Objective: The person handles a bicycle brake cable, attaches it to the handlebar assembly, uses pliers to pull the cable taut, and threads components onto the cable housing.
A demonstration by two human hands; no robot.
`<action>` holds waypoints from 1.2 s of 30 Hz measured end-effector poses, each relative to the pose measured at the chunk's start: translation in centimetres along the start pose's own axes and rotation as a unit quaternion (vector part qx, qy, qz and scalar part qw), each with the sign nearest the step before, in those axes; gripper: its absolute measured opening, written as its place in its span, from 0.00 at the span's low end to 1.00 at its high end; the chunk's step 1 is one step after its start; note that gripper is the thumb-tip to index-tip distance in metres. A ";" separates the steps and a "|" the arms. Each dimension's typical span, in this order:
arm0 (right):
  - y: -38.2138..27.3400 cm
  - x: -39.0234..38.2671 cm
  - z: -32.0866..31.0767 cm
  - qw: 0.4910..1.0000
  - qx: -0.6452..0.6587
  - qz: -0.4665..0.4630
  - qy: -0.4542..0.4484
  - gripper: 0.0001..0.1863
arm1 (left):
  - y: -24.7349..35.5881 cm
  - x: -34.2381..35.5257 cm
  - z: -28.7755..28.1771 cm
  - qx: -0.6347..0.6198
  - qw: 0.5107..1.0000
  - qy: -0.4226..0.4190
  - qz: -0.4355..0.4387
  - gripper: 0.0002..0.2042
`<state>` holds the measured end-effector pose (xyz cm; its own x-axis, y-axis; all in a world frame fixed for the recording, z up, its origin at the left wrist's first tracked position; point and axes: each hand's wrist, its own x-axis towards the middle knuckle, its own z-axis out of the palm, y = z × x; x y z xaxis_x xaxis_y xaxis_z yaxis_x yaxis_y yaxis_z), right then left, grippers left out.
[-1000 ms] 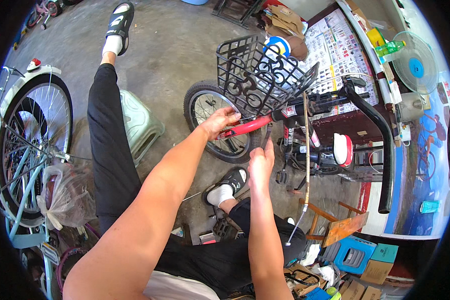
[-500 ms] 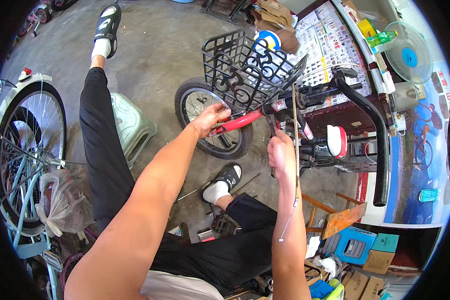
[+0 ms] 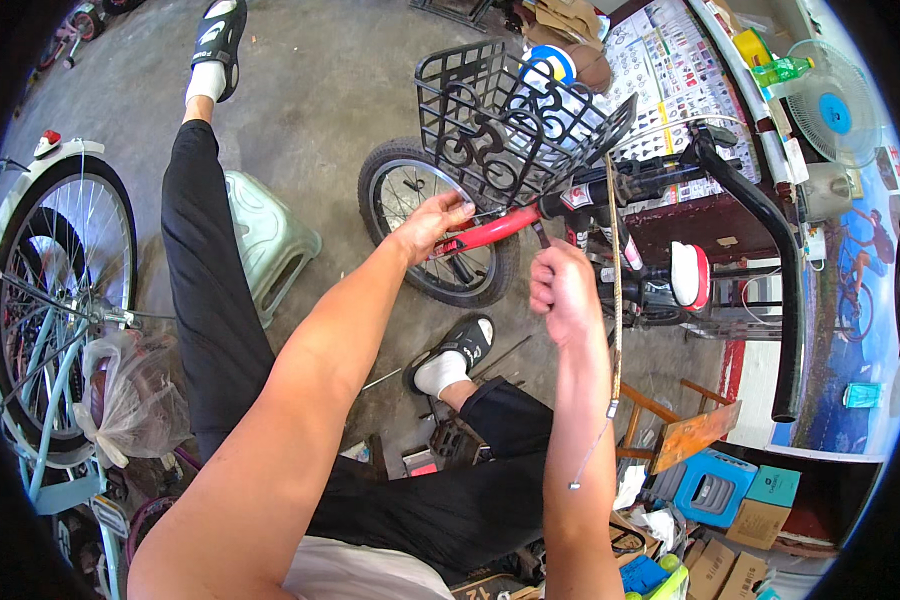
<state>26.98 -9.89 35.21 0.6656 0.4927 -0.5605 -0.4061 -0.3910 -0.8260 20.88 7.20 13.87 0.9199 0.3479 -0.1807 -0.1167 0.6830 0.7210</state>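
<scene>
A small bicycle with a red fork [image 3: 500, 228], a front wheel [image 3: 395, 190] and a black basket [image 3: 490, 130] stands in front of me. My left hand [image 3: 436, 224] is pinched beside the fork near the wheel's top; what its fingers hold is hidden. My right hand [image 3: 564, 288] is closed around a dark, wrench-like tool [image 3: 541, 233], whose end reaches up toward the fork crown. Its lower part is hidden by the hand. A brake cable [image 3: 615, 300] in tan housing hangs down over my right forearm, its bare wire end loose. The black handlebar [image 3: 760, 210] is on the right.
At left stands a light blue bicycle wheel [image 3: 65, 290] with a plastic bag [image 3: 135, 400] by it. A pale green stool [image 3: 270, 240] is near my left leg. To the right are a wooden stool [image 3: 690, 435], a blue plastic stool [image 3: 712, 488], cardboard boxes [image 3: 755, 522] and a fan [image 3: 835, 115].
My right hand has tilted and moved slightly up, and less of the tool shows. My left hand stays by the fork, a little higher. The view has shifted slightly.
</scene>
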 end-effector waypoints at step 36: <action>5.5 -7.0 -9.1 0.932 -0.335 -0.137 -0.020 0.23 | 3.6 -6.4 4.2 0.085 0.987 0.133 -0.012 0.32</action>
<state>25.76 -22.57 35.18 0.6571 0.6693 -0.3468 0.2677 -0.6373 -0.7226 16.11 4.73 20.40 0.7885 0.5048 -0.3514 -0.0117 0.5836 0.8120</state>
